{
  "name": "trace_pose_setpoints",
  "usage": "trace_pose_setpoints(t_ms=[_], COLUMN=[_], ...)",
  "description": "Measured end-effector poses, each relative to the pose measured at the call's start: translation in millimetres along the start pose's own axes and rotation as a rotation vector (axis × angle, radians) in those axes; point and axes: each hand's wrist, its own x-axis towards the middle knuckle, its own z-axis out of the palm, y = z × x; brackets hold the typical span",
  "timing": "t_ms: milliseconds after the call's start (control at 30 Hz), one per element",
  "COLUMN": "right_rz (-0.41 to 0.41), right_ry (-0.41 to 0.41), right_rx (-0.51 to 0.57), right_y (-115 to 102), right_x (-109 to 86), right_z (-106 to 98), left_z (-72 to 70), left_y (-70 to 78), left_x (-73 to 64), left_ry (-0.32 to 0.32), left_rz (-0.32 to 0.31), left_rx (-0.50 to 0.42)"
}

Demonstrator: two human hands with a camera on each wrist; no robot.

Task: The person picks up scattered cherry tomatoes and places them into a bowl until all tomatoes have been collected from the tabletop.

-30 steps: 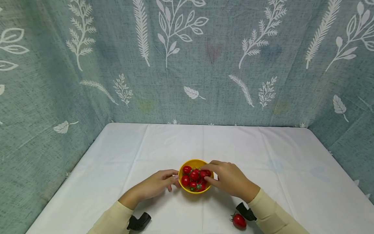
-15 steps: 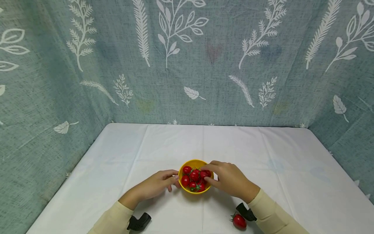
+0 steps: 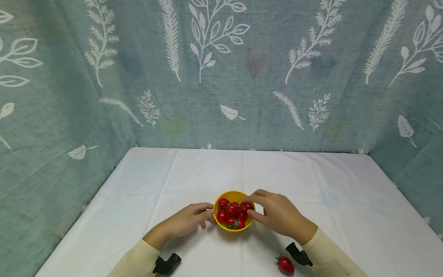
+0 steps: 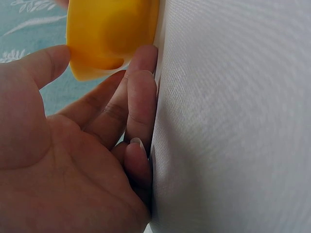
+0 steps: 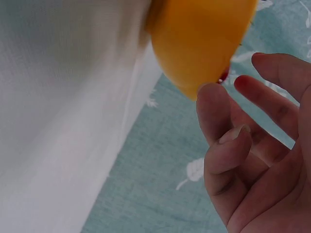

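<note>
A yellow bowl stands on the table, holding several small red tomatoes with green stems. My left hand is at its left side, thumb tip at the rim. In the left wrist view, the other fingers of that hand lie loosely bent low beside the bowl's wall. My right hand reaches over the right rim, forefinger and thumb spread near a tomato at the bowl's right side. Nothing sits between those fingertips in the right wrist view. One more tomato lies on the table by the right wrist.
White cloth covers the table. Behind it and at both sides hangs a blue-green curtain with white leaf prints. Black wrist mounts stick out from the sleeves near the table's surface.
My right thumb and forefinger have eased away from the tomato at the bowl's right side, uncovering more of it. The left hand keeps its place at the bowl. The head view has shifted slightly.
</note>
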Motion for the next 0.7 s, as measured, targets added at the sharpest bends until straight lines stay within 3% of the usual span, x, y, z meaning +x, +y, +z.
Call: trace_pose_setpoints(t_ms=[467, 700], right_rz=[-0.047, -0.025], right_ry=[-0.033, -0.095], right_rx=[0.028, 0.07], right_y=[5.3, 6.9], right_x=[-53.6, -75.1], right_z=[-15.7, -17.2], left_z=[0.3, 0.1], left_y=[2.6, 1.8], left_x=[-1.6, -0.9], left_ry=[0.002, 0.004], left_rz=[-0.001, -0.019], left_rx=[-0.001, -0.003])
